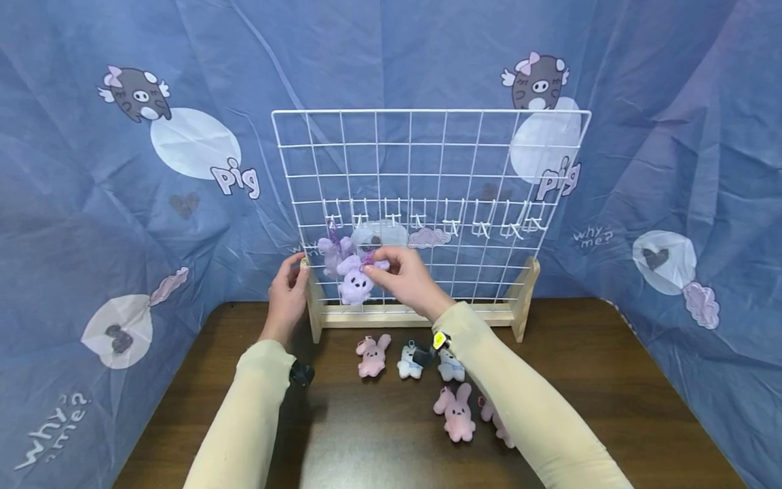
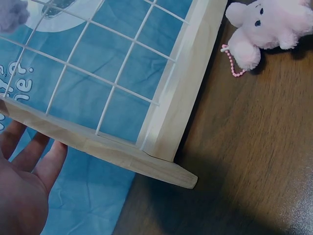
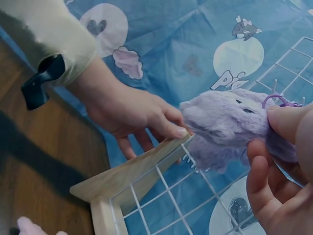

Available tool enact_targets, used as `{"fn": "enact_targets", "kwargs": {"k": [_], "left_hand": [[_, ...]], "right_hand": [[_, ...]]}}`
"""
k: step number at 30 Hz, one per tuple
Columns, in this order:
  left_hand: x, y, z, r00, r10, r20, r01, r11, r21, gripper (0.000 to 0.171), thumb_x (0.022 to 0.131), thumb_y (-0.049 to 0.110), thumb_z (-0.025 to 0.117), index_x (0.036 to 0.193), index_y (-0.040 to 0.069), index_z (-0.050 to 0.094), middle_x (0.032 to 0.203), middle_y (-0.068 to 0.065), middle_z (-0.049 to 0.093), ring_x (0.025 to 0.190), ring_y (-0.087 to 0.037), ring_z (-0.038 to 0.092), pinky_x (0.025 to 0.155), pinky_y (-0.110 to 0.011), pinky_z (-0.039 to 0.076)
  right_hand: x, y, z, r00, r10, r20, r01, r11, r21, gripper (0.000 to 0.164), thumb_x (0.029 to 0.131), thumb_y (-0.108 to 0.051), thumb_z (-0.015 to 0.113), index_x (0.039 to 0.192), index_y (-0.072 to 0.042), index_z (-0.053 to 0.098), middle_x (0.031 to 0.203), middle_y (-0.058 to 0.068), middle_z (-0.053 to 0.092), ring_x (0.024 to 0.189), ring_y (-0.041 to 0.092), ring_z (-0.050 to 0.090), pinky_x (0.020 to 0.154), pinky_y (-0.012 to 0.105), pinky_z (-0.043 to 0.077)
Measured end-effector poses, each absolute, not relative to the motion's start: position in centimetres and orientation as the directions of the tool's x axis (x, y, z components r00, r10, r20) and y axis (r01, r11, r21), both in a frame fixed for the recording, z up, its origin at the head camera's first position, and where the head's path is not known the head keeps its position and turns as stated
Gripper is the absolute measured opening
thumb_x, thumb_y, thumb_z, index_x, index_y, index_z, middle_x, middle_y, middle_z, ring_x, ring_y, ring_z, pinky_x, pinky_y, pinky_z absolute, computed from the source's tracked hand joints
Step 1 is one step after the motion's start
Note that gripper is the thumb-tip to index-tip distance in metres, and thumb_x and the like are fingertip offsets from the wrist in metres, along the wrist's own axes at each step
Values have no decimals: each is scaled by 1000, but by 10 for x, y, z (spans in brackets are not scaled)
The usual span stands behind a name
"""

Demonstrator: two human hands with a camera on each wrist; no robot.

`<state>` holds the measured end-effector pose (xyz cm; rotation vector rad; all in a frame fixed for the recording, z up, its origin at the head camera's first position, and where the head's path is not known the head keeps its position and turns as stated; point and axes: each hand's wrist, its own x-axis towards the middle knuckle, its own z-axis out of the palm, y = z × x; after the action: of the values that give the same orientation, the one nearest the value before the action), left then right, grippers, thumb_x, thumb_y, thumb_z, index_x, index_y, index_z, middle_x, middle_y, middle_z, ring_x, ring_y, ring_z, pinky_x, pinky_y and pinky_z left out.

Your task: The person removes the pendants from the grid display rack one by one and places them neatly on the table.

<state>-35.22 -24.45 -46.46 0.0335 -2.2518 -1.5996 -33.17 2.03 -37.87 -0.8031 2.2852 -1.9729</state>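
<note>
My right hand pinches a purple plush bunny keychain close to its purple ring, in front of the white wire grid rack. Behind it another purple plush keychain hangs from the leftmost hook of the rack, partly covered in the head view. My left hand holds the rack's left wooden side post; the right wrist view shows the thumb at its top end and fingers on the outer side.
Several white hooks line the grid's middle. On the brown table lie pink plush bunny keychains and pale white-blue plush keychains, some partly hidden by my right sleeve. A blue printed cloth hangs behind.
</note>
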Motion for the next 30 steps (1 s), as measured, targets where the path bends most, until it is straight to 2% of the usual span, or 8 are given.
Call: {"fn": "enact_targets", "kwargs": {"k": [6,12,19,25,30], "left_hand": [[-352,-244,-465,-933,-229,277,190,341,921,39,111,27,55,149,17,55,136,-23,67,122,-33,62,99,-47,46],[-352,-245,-465,-934,-225,278,187,355,916,40,112,28,54,150,18,54,136,-22,67,121,-33,62,98,-48,47],[-352,-245,-465,-931,-227,284,194,351,916,38,111,26,55,149,18,56,133,-23,68,118,-33,63,95,-45,47],[-352,-245,-465,-933,-221,283,191,362,913,39,112,27,53,150,18,54,136,-23,66,123,-34,62,100,-50,47],[-351,-244,-464,-933,-224,280,187,363,913,39,112,26,53,150,18,54,134,-23,67,120,-34,62,97,-48,47]], "right_hand": [[-327,29,-388,-854,-430,295,-386,143,-911,15,98,-8,73,109,2,74,104,14,74,74,13,64,69,30,58],[-320,36,-396,-820,-491,293,-426,183,-886,14,98,-8,74,109,0,76,106,12,75,79,27,70,72,33,60],[-307,49,-405,-783,-552,286,-493,272,-826,10,97,-11,76,105,-4,78,105,7,77,78,12,65,71,26,55],[-299,61,-415,-762,-597,252,-514,320,-796,7,98,-15,75,101,-10,79,91,-1,74,73,10,60,66,25,50],[-294,70,-425,-750,-621,227,-502,311,-807,6,99,-15,75,100,-10,78,85,-2,71,66,8,54,61,24,46]]}}
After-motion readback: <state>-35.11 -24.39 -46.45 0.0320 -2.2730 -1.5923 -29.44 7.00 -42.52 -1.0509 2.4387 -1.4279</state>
